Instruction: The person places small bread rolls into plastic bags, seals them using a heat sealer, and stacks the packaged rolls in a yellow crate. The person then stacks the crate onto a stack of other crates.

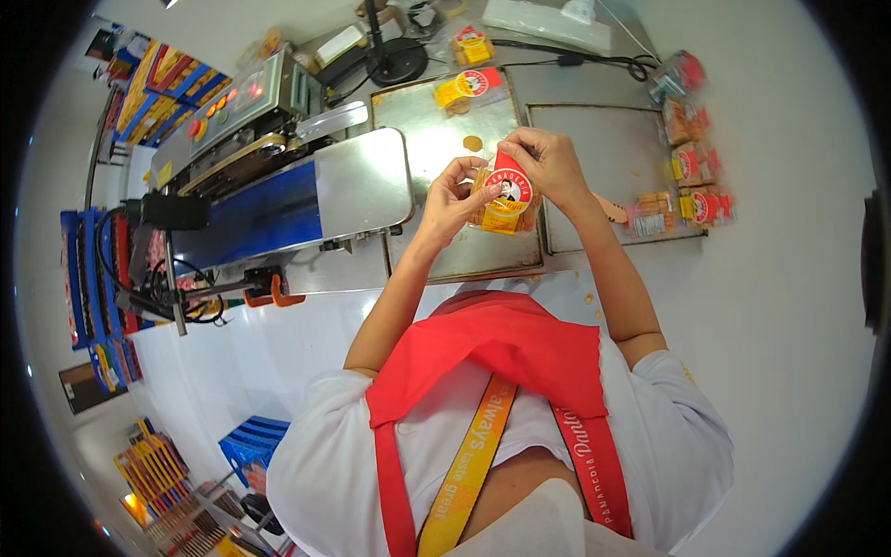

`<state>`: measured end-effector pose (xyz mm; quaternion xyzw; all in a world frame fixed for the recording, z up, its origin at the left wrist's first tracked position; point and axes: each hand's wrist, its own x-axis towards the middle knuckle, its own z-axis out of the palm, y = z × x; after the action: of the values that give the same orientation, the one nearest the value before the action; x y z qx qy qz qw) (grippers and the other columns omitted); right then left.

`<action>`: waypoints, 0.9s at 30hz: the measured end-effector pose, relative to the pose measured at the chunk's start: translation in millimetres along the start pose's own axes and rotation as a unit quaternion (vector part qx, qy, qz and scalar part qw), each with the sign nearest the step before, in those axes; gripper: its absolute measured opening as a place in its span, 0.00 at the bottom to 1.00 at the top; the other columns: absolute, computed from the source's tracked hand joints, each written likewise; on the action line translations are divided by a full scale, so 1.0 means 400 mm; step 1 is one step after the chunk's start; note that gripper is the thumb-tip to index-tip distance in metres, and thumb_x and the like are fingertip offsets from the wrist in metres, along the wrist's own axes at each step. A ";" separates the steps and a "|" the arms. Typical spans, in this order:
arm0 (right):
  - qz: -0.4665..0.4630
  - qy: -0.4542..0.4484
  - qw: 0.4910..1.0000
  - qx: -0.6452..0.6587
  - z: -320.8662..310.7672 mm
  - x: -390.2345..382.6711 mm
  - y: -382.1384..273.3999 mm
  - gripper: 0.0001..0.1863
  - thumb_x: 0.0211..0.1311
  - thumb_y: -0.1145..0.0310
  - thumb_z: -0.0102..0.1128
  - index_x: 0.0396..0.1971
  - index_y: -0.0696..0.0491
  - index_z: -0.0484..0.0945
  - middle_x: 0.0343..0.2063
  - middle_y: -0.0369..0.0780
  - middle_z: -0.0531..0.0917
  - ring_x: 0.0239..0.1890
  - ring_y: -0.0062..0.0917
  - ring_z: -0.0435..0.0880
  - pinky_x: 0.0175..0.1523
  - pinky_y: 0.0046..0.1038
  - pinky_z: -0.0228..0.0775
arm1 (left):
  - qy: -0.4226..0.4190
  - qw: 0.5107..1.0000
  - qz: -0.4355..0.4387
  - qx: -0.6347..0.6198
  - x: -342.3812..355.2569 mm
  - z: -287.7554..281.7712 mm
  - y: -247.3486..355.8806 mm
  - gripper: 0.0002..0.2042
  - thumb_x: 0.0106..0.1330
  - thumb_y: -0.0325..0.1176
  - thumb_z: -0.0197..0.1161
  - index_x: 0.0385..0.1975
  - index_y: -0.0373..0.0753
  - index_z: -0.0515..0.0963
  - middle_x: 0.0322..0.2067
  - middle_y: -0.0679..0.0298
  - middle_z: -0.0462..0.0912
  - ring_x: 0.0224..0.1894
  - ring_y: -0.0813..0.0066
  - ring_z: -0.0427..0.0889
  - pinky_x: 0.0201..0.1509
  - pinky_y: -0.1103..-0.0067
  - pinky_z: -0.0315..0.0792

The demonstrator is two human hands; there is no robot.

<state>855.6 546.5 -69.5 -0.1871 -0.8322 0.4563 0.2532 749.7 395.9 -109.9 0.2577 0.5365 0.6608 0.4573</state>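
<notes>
In front of me is a clear plastic packet (492, 219) of golden-brown baked pieces, with a red and yellow label. My left hand (450, 206) grips its left side, thumb pressed on the label's front. At the top right corner, my right hand (548, 167) pinches the bag's upper edge, fingers closed together. The packet is held over a metal tray (427, 246); its back side is hidden. A small round brown piece (473, 144) lies on that tray just beyond my fingers. Farther back on it rests another labelled packet (467, 85).
A sealing machine with a blue conveyor belt (255, 212) and a metal end plate (364, 181) stands to the left. Several filled packets (698, 165) line the table's right edge. A second metal tray (594, 121), a wooden-looking handle (610, 210) and a black stand base (401, 61) are nearby.
</notes>
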 end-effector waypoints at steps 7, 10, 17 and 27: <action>-0.097 -0.010 0.993 -0.071 0.037 0.026 -0.071 0.09 0.54 0.66 0.59 0.23 0.56 0.78 0.22 0.43 0.80 0.23 0.37 0.78 0.28 0.32 0.69 | 0.020 0.994 0.013 -0.105 -0.039 -0.021 -0.010 0.24 0.57 0.26 0.67 0.52 0.39 0.64 0.42 0.64 0.76 0.42 0.77 0.79 0.43 0.82 0.76; -0.121 -0.027 0.986 -0.114 0.035 0.026 -0.089 0.09 0.55 0.64 0.59 0.22 0.55 0.78 0.21 0.43 0.79 0.23 0.37 0.79 0.29 0.34 0.69 | 0.008 0.990 0.027 -0.141 -0.045 -0.018 -0.025 0.21 0.58 0.26 0.65 0.50 0.40 0.64 0.42 0.64 0.75 0.43 0.79 0.78 0.42 0.83 0.75; -0.130 -0.048 0.977 -0.162 -0.001 0.022 -0.133 0.11 0.56 0.64 0.57 0.21 0.54 0.77 0.19 0.42 0.78 0.23 0.36 0.79 0.29 0.34 0.69 | 0.083 0.982 0.160 -0.053 -0.045 0.008 0.001 0.10 0.61 0.23 0.60 0.42 0.36 0.72 0.43 0.65 0.74 0.41 0.82 0.76 0.44 0.83 0.72; -0.047 -0.035 0.996 -0.072 -0.055 -0.029 -0.140 0.11 0.56 0.64 0.59 0.24 0.56 0.78 0.18 0.43 0.78 0.20 0.35 0.76 0.27 0.31 0.66 | 0.090 0.989 0.111 -0.029 -0.048 0.054 0.068 0.04 0.61 0.26 0.62 0.32 0.33 0.78 0.28 0.66 0.80 0.32 0.84 0.76 0.41 0.85 0.69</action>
<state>873.7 526.2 -14.6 -0.1498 -0.8791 0.3891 0.2311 767.3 389.0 -75.0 0.2418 0.5243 0.7432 0.3381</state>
